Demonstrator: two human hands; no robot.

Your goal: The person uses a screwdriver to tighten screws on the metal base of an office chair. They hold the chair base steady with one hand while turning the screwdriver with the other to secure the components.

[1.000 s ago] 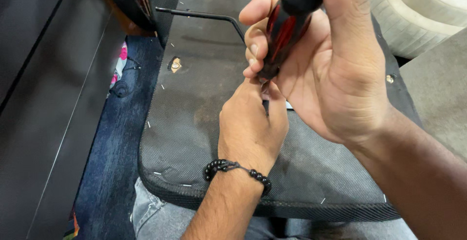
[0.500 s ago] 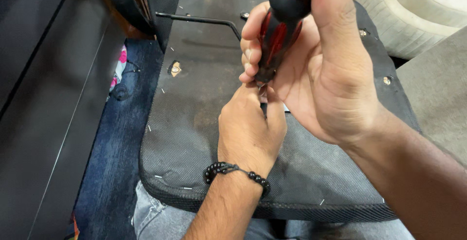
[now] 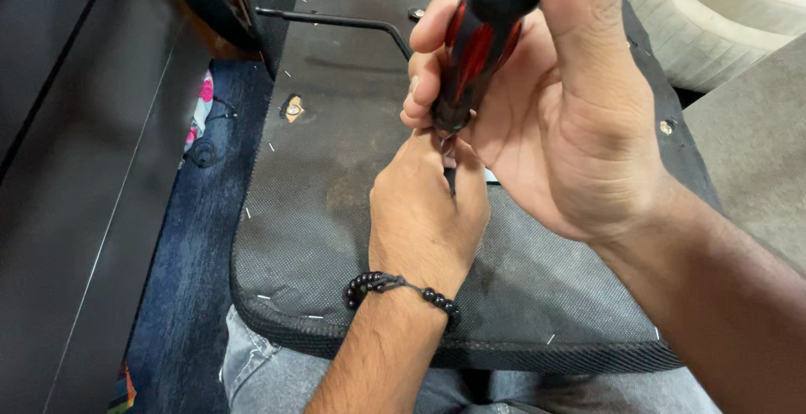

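My right hand [image 3: 562,120] grips a red and black screwdriver [image 3: 480,40] by its handle, held upright with the tip pointing down. My left hand [image 3: 428,212], with a black bead bracelet at the wrist, is closed around the screwdriver's shaft and tip right below, pressed against the black fabric underside of a chair seat [image 3: 336,170] that lies across my lap. The tip and whatever it meets are hidden by my left fingers.
A black metal bar [image 3: 336,21] runs along the seat's far part. A bolt hole with torn fabric [image 3: 292,109] sits at the left, another fastener [image 3: 666,127] at the right. Blue carpet [image 3: 193,280] lies to the left, a beige cushion [image 3: 722,11] at the upper right.
The screwdriver handle and my right hand have shifted slightly up and left in the view. My left hand stays pinched at the tip.
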